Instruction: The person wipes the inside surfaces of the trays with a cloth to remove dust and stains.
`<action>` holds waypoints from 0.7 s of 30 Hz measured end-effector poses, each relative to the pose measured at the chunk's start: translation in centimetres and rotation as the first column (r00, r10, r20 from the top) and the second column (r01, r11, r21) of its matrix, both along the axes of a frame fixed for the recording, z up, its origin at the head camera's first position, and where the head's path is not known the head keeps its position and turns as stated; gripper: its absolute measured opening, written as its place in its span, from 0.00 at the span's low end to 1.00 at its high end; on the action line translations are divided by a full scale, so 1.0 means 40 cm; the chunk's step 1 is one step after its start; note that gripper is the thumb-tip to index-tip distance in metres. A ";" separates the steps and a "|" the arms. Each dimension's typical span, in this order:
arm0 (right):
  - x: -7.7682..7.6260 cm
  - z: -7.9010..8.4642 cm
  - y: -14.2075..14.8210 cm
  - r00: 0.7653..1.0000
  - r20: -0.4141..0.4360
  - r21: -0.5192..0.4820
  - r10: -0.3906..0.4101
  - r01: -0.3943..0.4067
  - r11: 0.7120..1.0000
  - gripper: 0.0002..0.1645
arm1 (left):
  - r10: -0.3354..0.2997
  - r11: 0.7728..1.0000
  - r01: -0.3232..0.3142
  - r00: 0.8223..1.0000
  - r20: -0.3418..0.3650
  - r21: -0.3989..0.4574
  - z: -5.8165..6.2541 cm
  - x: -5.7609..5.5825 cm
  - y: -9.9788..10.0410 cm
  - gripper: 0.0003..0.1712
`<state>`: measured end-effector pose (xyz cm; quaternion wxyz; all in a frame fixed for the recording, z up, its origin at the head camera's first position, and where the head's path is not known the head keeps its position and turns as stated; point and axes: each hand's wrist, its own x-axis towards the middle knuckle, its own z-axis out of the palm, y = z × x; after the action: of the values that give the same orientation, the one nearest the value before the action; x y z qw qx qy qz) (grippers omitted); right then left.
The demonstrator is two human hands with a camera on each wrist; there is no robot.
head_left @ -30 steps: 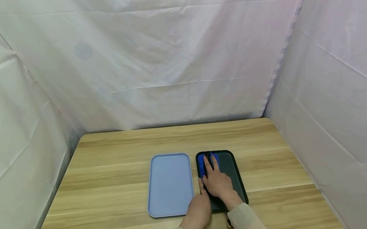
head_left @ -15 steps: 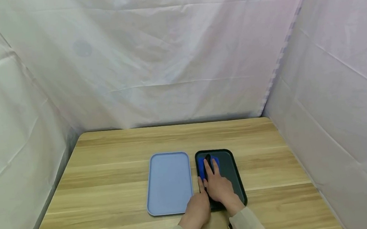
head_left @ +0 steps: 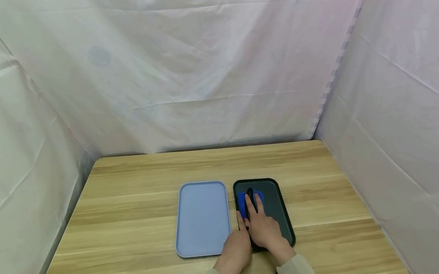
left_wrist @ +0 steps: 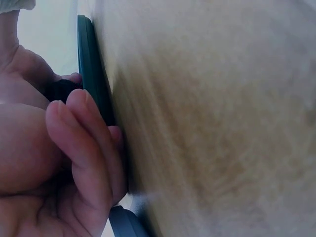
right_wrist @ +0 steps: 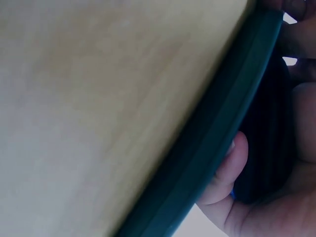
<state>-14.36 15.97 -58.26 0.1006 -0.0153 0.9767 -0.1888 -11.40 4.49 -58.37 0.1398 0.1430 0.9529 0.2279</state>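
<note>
A dark green tray (head_left: 276, 207) lies on the table in the head view. Within it, toward the left side, is a blue flat piece (head_left: 241, 202) with a long black handle-like part (head_left: 250, 192) over it. My right hand (head_left: 263, 227) holds this black-and-blue tool from above, index and middle fingers spread along the black part; the palm covers the rest. At the tray's near left edge, my left hand (head_left: 236, 246) holds the rim, index finger stretched along it. The left wrist view shows other fingers (left_wrist: 94, 153) of that hand curled beside the rim.
A light blue tray (head_left: 202, 219) lies just left of the dark one, near my left hand. Both rest on a wood-grain table (head_left: 130, 209). White cloth (head_left: 196, 68) hangs behind the table and along both sides.
My right hand and the black-and-blue tool have slid a short way toward me along the dark green tray. The left hand stays at the rim.
</note>
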 end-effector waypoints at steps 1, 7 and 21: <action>0.003 0.000 0.001 1.000 0.002 -0.001 0.001 -0.001 1.000 0.43 | 0.002 1.000 -0.002 1.000 0.001 0.001 0.001 0.000 0.000 0.46; 0.014 -0.004 0.002 1.000 -0.012 0.000 0.007 -0.007 1.000 0.44 | -0.004 1.000 0.004 1.000 -0.019 0.014 -0.001 0.002 -0.002 0.46; 0.025 -0.008 0.012 1.000 -0.005 0.000 0.005 -0.005 1.000 0.44 | -0.002 1.000 0.002 1.000 -0.013 0.006 -0.004 0.003 0.002 0.42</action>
<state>-13.37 16.43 -58.57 0.0986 -0.0181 0.9769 -0.1886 -11.27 4.59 -58.55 0.1335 0.1459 0.9529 0.2299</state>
